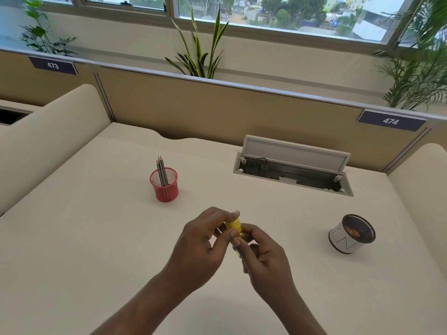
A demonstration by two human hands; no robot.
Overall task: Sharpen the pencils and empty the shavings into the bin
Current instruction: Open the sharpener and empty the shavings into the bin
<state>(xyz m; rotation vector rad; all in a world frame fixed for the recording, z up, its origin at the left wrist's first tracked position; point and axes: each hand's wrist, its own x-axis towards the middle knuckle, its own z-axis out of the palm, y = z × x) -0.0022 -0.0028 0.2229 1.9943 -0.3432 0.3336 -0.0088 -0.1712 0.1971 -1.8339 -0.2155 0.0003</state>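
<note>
Both hands, the left hand (203,240) and the right hand (262,252), are pinching a yellow sharpener (234,226) above the counter (96,238). Pencils (161,171) are standing in a red mesh cup (165,189). The bin (350,234) is sitting far to the right.

Both bare forearms reach in from below, hands meeting; left hand (205,235) pinches the small yellow plastic sharpener (234,224) near its top; right hand (263,257) curls round its lower end.

Tabletop (72,250) lies open between the red mesh pencil cup (167,189), left, and the paper-wrapped bin (343,240), right — the raised cable-tray lid (295,153) and the partition (217,105) stand along the far edge.
</note>
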